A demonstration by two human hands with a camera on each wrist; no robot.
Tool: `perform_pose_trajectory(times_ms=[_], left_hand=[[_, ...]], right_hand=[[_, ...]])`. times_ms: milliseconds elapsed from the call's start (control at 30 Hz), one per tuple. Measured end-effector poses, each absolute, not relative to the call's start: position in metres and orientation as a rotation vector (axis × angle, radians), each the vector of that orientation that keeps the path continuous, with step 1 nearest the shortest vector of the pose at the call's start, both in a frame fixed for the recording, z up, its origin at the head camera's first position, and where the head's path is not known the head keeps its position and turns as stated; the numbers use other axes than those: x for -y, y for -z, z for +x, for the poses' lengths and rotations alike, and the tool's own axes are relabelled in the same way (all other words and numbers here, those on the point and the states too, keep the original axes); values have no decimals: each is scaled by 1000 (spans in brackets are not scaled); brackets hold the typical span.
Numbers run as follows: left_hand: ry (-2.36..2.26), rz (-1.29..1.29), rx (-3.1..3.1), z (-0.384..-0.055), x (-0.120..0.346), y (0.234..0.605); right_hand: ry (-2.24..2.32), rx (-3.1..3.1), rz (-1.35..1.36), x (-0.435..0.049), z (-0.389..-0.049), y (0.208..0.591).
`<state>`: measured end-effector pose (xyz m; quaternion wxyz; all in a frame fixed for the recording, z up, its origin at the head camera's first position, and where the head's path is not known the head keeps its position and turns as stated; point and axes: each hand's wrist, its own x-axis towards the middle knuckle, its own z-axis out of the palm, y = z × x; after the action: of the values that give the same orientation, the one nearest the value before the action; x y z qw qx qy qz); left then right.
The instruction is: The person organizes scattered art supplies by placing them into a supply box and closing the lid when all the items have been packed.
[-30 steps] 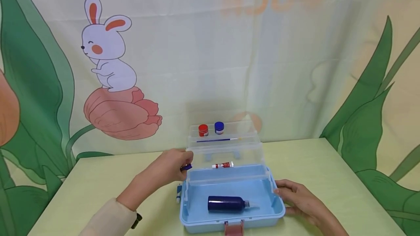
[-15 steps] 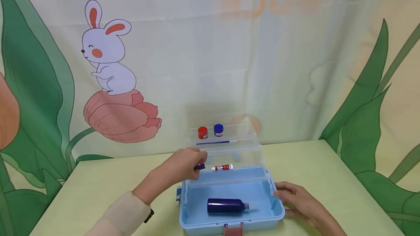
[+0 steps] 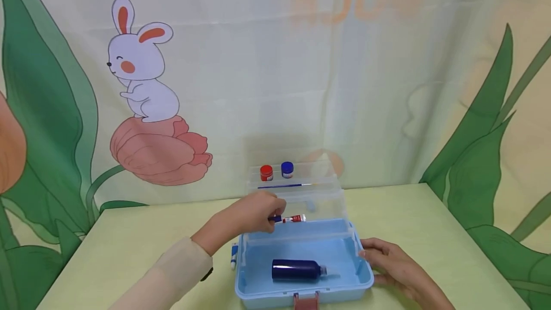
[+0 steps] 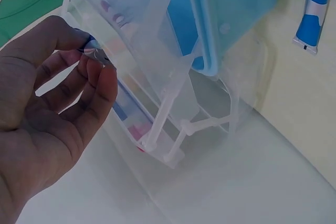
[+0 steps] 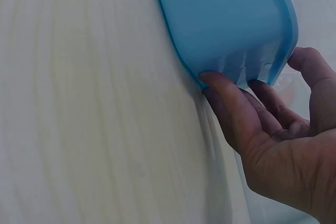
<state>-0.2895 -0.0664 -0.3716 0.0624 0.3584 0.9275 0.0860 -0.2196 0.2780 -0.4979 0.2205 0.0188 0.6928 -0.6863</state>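
Observation:
My left hand (image 3: 257, 212) pinches a small dark blue paint tube (image 3: 275, 219) over the clear lower tray (image 3: 331, 208) of a light blue storage box. In the left wrist view the silver crimped end (image 4: 95, 51) of that tube shows between thumb and fingertips. A red and white paint tube (image 3: 296, 218) lies beside it, partly behind the held one. My right hand (image 3: 395, 268) grips the right end of the box (image 3: 275, 301), thumb at the rim. Inside the box, a dark blue bottle (image 3: 295, 270) with a clear nozzle lies on its side.
Higher in the clear tiers stand a red jar (image 3: 266, 173) and a blue jar (image 3: 287, 170), with a thin paintbrush (image 3: 280, 186) below them. A blue and white paint tube (image 3: 234, 256) lies on the table left of the box. A pink latch (image 3: 306, 302) hangs in front.
My left hand has moved right with the dark blue tube, from the box's left edge to beside the red tube. My right hand stays on the box.

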Motion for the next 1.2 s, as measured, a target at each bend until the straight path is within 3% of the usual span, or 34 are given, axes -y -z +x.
perform_pose_trajectory(times_ms=[700,1200], left_hand=[[-136,1015,-2680,-299,35,376],[-143,1107,-2651,-303,27,370]], right_hand=[[1870,-1940,103,-279,-220,499],[1884,-1918,47,-282,-223,498]])
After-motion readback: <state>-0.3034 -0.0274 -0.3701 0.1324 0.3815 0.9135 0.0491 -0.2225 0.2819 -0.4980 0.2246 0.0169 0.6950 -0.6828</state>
